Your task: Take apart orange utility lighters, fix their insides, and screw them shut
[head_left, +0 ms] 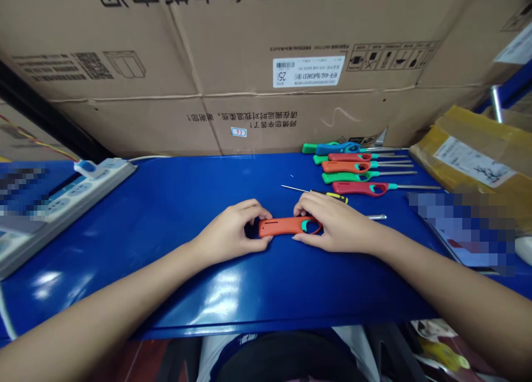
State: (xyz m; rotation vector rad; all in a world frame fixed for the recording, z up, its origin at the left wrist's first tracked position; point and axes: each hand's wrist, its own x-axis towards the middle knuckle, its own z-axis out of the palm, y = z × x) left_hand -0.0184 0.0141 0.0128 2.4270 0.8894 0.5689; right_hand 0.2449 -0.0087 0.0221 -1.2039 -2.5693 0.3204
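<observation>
An orange long-necked gas lighter [282, 225] with a teal trigger lies sideways on the blue tabletop, between my two hands. My left hand [236, 229] is closed on its butt end, thumb below and fingers above. Around the trigger end, my right hand [326, 221] grips the lighter, hiding part of its neck; the metal tip [378, 217] shows past that hand. Just behind my right hand lies a screwdriver [332, 196] with a yellow-and-black handle and a thin shaft pointing left.
Several lighters [361, 174] in red, green, orange and blue lie in a row at the back right. A taped yellow package [474, 149] stands beyond them. At left is a white power strip [83, 191]. A large cardboard box [249, 102] forms the back wall.
</observation>
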